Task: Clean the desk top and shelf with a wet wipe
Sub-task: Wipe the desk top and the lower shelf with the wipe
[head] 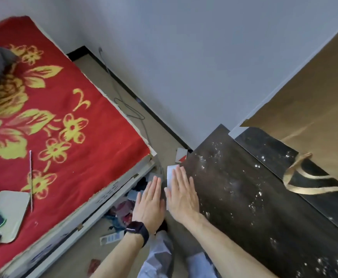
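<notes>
The dark desk top (244, 197) runs from the centre to the lower right and is speckled with white dust. Behind it lies a black shelf surface (268, 149), also dusty. My right hand (182, 194) lies flat with straight fingers at the desk's left edge, on top of a white wet wipe (172, 173) that sticks out beyond the fingertips. My left hand (149, 203), with a black watch on the wrist, is held flat with straight fingers just left of the desk edge, beside the right hand, over the floor.
A brown paper bag (314, 109) with gold ribbon handles (304, 177) stands on the shelf at right. A bed with a red flowered blanket (53, 117) fills the left. Clutter and a cable (128, 109) lie on the floor between bed and desk.
</notes>
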`<state>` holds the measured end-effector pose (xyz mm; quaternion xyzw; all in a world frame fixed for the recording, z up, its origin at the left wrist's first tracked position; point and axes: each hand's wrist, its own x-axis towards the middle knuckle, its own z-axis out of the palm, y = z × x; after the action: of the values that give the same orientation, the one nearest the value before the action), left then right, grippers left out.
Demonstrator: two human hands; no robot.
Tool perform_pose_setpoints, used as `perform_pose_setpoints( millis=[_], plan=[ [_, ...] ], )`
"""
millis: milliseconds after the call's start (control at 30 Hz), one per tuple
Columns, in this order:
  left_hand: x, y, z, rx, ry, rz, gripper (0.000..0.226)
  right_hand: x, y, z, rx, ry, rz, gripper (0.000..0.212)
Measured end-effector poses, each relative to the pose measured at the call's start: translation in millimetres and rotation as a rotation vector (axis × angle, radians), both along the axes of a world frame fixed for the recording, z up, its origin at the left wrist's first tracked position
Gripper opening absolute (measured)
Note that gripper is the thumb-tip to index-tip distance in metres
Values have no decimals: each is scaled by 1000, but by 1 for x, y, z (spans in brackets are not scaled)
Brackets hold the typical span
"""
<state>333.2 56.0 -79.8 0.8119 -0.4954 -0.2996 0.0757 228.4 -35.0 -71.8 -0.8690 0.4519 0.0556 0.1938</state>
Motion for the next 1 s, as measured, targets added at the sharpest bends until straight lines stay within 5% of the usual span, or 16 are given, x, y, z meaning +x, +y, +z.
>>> perform_pose_setpoints(
  millis=[133,367,633,867,1000],
  plan=[
    [14,9,-24,52,-199,-313,63,-23,18,-33,-13,78,88,67],
    [16,10,-30,93,-197,-406,64,-157,59,-27,-43,180,-300,68],
    [22,5,-13,79,-261,-457,61,-23,-25,-36,-63,56,159,63],
    [22,2,-12,99,-193,-422,64,-110,-51,-33,-18,224,-387,68],
    [23,-1,-5,85,-179,-405,63,-60,9,-19,40,117,-103,69]
  ],
)
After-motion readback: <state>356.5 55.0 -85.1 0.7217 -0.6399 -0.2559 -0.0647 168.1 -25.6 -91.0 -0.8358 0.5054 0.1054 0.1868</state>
